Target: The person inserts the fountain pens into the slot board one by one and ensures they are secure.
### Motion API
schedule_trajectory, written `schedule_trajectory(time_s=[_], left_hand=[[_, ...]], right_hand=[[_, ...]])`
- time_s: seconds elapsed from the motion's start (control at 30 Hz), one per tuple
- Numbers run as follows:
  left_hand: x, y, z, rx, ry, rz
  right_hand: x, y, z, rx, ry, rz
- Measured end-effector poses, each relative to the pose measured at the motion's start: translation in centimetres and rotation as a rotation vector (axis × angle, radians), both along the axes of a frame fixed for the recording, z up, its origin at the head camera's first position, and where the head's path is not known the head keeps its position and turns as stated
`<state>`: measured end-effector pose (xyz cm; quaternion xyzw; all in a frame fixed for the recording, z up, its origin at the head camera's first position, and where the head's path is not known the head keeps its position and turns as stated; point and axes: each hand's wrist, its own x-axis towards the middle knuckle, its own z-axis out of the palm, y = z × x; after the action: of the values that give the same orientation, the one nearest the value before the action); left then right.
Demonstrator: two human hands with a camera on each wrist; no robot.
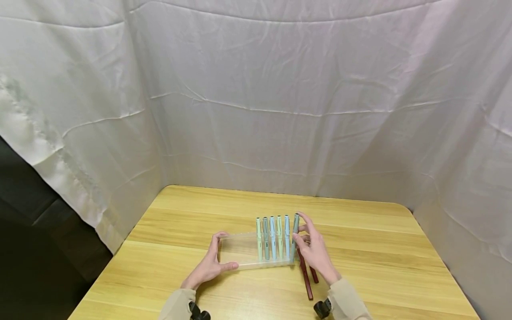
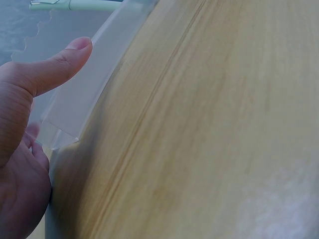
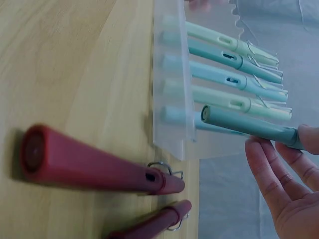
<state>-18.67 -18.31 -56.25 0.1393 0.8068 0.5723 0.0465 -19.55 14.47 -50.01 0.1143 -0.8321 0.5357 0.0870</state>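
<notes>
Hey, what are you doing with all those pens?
A person is handling pens and a clear tray at a wooden table. The left hand grips the tray's left end, while the right hand holds a teal pen at its right end, beside the row. Five other pens are lined up in the tray, and two dark red pens lie on the table near the right hand.

left hand: gripping, thumb spread from fingers | right hand: pinching between thumb and fingers
</notes>
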Motion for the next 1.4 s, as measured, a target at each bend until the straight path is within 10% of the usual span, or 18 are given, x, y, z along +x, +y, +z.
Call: schedule_trajectory(time_s=[1.4], left_hand=[[-0.1, -0.1, -0.1, -0.014, 0.043, -0.017]], right_hand=[[-0.2, -6.6, -0.6, -0.080, 0.182, 0.146]])
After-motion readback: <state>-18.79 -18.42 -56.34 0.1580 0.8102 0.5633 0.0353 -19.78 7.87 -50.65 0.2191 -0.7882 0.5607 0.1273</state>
